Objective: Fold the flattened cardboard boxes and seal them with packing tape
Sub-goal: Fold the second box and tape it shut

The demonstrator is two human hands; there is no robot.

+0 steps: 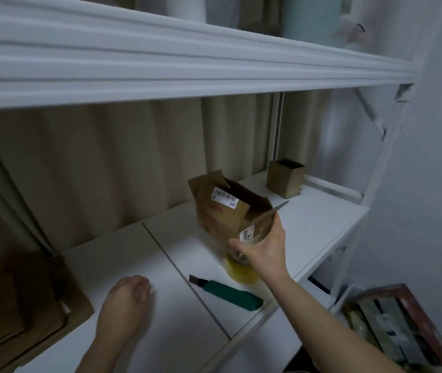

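The brown labelled cardboard box (222, 208) stands half-formed, flaps open and untaped, its flap gripped by the right hand (261, 244) above the yellowish tape roll (241, 273); the left hand (125, 305) rests curled, empty.

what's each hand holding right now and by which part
The right hand grips the partly folded cardboard box by its near flap, at the corner nearest the camera. The left hand holds nothing; it rests on the white desk.

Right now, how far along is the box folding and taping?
Possibly done: a small box stands formed at the back. In hand: the right hand grips a half-opened box, flaps loose. Left: taping it, the tape roll lies unused, and folding the flat cardboard.
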